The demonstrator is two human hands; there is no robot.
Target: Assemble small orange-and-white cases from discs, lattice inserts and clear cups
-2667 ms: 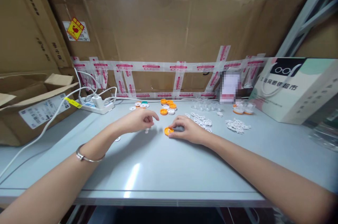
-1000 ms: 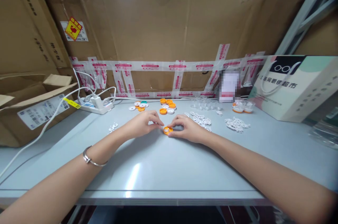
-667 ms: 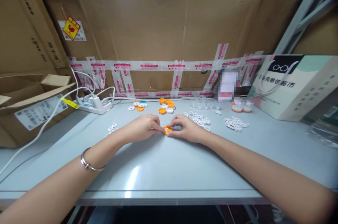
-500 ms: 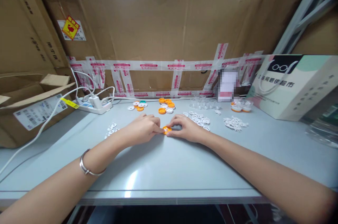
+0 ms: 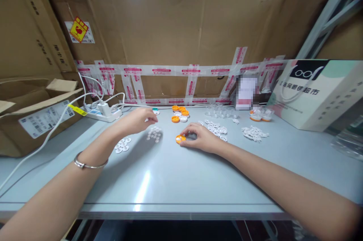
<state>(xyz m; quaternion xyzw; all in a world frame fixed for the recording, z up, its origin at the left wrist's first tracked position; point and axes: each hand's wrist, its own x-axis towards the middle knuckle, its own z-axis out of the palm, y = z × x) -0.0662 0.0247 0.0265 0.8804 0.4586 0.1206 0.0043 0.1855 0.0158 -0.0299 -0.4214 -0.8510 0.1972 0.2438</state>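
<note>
Your right hand (image 5: 200, 137) pinches the orange cap (image 5: 177, 142), your left hand (image 5: 139, 120) hovers half-curled, any grip unclear; dipping it carelessly could scatter the white beads (image 5: 154, 134).

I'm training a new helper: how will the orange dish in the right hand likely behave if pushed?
The orange dish is probably stiff: its rim looks round in the grip of the right hand. Being low and wide, it would likely slide rather than tip. Its small, shallow form suggests little weight.

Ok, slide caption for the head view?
Right hand grips an orange cap; left hand hovers near small white parts.
</note>
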